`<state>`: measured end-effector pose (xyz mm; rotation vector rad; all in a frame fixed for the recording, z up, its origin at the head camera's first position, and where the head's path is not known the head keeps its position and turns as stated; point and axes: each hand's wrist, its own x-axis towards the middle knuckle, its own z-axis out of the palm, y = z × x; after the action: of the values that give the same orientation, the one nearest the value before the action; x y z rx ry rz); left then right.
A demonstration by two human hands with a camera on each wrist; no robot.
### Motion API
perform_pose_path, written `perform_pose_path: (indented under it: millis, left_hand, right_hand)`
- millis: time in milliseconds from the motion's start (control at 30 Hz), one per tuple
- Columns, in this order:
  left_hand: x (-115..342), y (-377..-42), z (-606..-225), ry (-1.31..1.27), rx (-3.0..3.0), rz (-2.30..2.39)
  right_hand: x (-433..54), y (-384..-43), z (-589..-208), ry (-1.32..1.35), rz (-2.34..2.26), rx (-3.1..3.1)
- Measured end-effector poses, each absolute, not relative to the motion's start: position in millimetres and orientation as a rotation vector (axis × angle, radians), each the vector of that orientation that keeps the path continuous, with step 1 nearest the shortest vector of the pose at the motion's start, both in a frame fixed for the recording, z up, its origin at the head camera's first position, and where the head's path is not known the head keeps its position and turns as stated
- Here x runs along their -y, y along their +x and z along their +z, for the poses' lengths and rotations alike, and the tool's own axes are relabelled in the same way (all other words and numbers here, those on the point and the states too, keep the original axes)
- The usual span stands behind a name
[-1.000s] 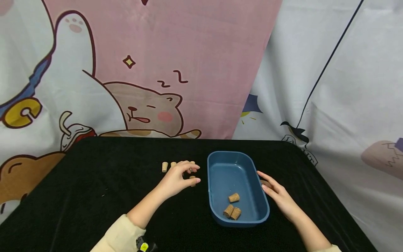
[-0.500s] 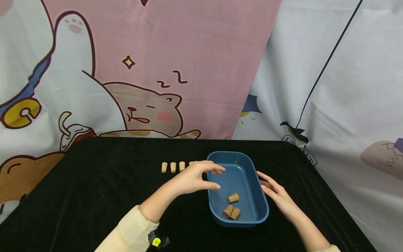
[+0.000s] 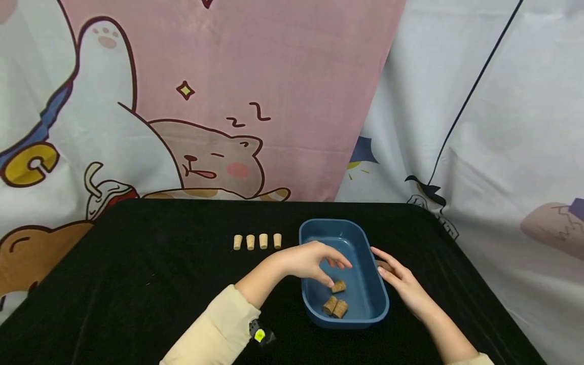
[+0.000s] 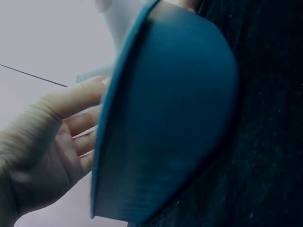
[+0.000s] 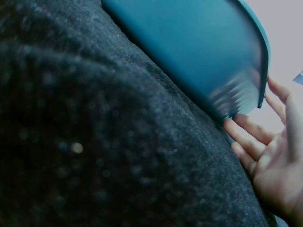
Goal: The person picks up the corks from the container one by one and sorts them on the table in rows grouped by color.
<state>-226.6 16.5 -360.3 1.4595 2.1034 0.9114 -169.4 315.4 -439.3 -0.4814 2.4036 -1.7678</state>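
Note:
My left hand [image 3: 315, 261] reaches over the left rim of a blue rectangular tray [image 3: 358, 248], thumb and fingers spread apart. Its thumb tip overlaps a brown cork [image 3: 338, 287] in the head view; nothing shows between the fingers. Two more corks [image 3: 335, 306] lie side by side near the tray's front end. In the left wrist view, the tray's wall [image 4: 165, 104] hides the fingertips. On the other side, my right hand [image 3: 401, 284] touches the tray's outer right side with extended fingers [image 5: 251, 142] near the rim and lower edge.
Several pale corks [image 3: 263, 241] stand in a row on the black cloth [image 3: 150, 274], left of the tray. Behind the table hangs a printed curtain [image 3: 310, 101]. A dark device with a yellow mark [image 3: 260, 334] sits at the left wrist.
My left hand has moved right, from beside the cork row to inside the tray's outline. The row now shows fully; a cork seen by the thumb is out of sight. My right hand stays put.

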Motion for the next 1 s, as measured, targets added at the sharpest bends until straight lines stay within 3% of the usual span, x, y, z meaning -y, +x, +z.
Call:
perform_pose_path:
  millis: [633, 1000]
  left_hand:
    - [-48, -242, -378, 1.250, -2.133, 0.645]
    - [-51, -238, -382, 1.294, -2.201, 0.587]
  right_hand:
    - [-315, -171, -440, -0.508, -1.774, -2.401]
    - [-315, -170, -440, -0.467, -1.768, -2.418]
